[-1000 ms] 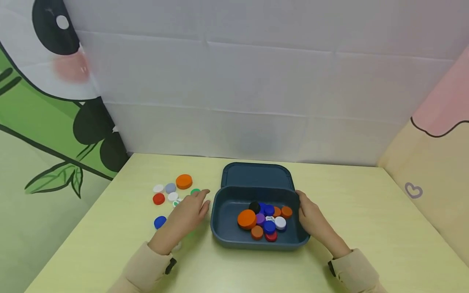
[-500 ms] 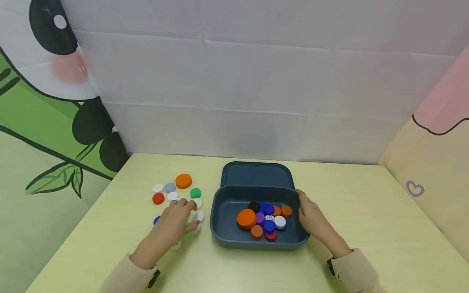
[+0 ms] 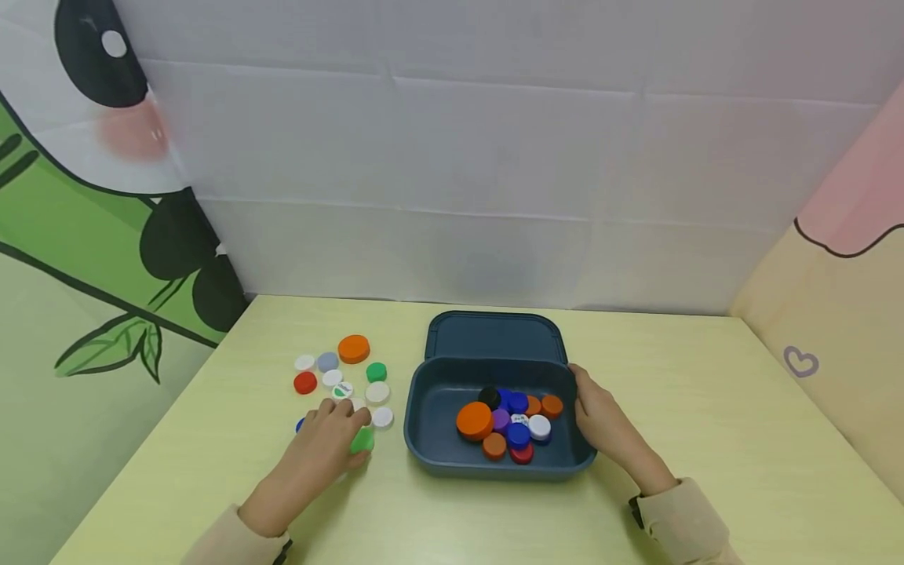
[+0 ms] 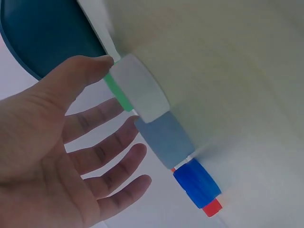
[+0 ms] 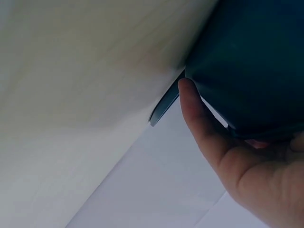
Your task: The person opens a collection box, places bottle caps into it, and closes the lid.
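Observation:
In the head view, the left hand (image 3: 314,451) has its thumb and index finger at opposite edges of a light green cap (image 3: 362,440), pinching it low over the table. The left wrist view has the thumb of the left hand (image 4: 71,137) against the near end of the green cap (image 4: 118,91), its other fingers spread. A dark blue box (image 3: 494,472) holds several coloured caps, among them a big orange cap (image 3: 475,421). The right hand (image 3: 610,424) grips the box's right wall; the right wrist view shows a finger along the box (image 5: 251,71).
Left of the box lie loose caps: orange (image 3: 354,349), red (image 3: 305,383), dark green (image 3: 377,372), pale blue (image 3: 328,362) and several white ones. The dark lid (image 3: 494,336) lies behind the box. A pale wall sheet (image 3: 424,157) rises behind the table (image 3: 706,408).
The left hand has moved down and left from beside the box, uncovering several white caps, and its thumb and index finger have closed around the light green cap. The right hand stays on the box.

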A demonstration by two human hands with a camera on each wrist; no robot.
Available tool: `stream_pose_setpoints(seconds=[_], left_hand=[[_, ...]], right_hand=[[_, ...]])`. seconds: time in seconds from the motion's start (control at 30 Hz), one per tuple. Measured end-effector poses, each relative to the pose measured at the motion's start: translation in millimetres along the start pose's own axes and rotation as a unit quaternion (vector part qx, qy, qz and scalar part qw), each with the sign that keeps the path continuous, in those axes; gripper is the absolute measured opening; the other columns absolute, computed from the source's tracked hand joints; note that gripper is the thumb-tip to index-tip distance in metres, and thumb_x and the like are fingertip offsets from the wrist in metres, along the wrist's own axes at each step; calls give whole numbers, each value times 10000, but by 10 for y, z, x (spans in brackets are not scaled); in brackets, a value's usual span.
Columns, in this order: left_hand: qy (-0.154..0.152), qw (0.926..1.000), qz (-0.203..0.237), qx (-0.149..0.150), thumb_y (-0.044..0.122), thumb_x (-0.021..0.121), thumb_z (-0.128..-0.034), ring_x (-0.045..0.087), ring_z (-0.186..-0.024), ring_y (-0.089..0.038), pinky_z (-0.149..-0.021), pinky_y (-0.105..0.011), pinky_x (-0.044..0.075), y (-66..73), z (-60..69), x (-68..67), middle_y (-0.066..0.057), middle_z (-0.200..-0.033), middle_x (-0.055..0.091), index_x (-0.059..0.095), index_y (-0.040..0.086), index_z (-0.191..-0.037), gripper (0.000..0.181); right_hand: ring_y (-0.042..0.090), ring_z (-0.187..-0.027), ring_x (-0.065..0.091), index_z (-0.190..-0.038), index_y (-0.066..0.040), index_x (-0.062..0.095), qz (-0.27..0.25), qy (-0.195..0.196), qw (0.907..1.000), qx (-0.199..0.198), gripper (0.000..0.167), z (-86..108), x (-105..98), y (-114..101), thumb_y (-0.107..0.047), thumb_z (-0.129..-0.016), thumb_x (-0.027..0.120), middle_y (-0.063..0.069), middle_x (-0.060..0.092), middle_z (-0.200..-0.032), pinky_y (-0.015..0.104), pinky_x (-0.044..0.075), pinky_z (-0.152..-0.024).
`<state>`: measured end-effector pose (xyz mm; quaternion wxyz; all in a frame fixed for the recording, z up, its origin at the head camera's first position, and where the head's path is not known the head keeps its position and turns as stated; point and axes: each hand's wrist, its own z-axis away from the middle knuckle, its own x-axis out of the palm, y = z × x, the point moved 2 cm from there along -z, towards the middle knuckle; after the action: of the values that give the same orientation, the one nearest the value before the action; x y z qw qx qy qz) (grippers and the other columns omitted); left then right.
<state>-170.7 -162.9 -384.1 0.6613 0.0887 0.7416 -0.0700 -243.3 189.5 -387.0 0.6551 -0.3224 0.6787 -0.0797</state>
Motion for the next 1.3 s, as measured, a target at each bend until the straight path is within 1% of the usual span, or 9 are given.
stream_pose_setpoints(seconds=[0.4,0.6,0.73,0.83,1.0,1.07,1.13,1.2,1.3], left_hand=[[64,9998,-112,139,270,802,-642,431,-704,-205,-647,-397,429,-5,15,79,12,-715,500,605,130,-869,332],[0,9998,-162,139,278,800,-646,437,-705,-205,-633,-371,422,-10,-1,64,6,-728,520,610,118,-882,343],[-2,9998,-173,102,265,800,-652,462,-733,-223,-631,-357,430,-35,-36,-19,-23,-781,564,615,100,-924,369],[158,9996,-177,128,249,799,-658,479,-753,-236,-628,-347,438,-60,-72,-110,-44,-810,584,618,86,-952,382],[705,9969,-95,331,218,799,-661,439,-689,-213,-566,-266,361,-54,-163,-281,-39,-736,545,618,58,-938,367],[943,9946,-32,436,205,801,-661,411,-658,-200,-563,-251,330,-26,-214,-348,-41,-727,543,613,52,-924,358],[1122,9922,-5,543,204,796,-669,415,-650,-194,-572,-257,330,17,-271,-408,-42,-739,554,607,53,-915,345],[1150,9913,13,639,216,784,-688,424,-643,-186,-577,-260,341,78,-338,-455,-39,-750,557,598,60,-916,333],[985,9923,48,754,247,762,-719,454,-659,-177,-570,-257,372,199,-454,-488,-32,-761,550,591,72,-936,327]], right_hand=[[425,-1187,461,-1326,101,301,8,41,10000,-50,421,-2,21,30,29,-915,353,320,434,-1308,520,403,-945],[429,-1200,447,-1326,106,299,17,59,10000,-62,424,-3,39,48,31,-912,355,321,425,-1316,525,390,-957],[429,-1209,438,-1331,104,295,15,74,10000,-48,429,-9,47,58,26,-913,351,318,418,-1325,527,385,-961],[426,-1212,437,-1334,103,292,23,80,9999,-60,432,-15,54,61,19,-914,350,315,415,-1330,525,385,-962],[425,-1210,438,-1334,105,292,13,82,9999,-70,432,-25,65,67,19,-915,348,315,415,-1330,522,387,-961],[425,-1208,441,-1333,105,294,7,93,9999,-69,429,-27,68,69,22,-915,348,315,418,-1327,522,388,-961],[423,-1209,442,-1332,103,294,17,93,9999,-61,429,-27,72,73,23,-915,351,315,419,-1326,520,388,-962],[421,-1206,446,-1331,102,296,19,99,9999,-61,429,-27,76,74,23,-914,356,314,423,-1323,519,389,-961],[420,-1205,448,-1333,101,290,15,86,10000,-36,430,-27,82,82,19,-916,356,314,421,-1326,518,390,-959]])
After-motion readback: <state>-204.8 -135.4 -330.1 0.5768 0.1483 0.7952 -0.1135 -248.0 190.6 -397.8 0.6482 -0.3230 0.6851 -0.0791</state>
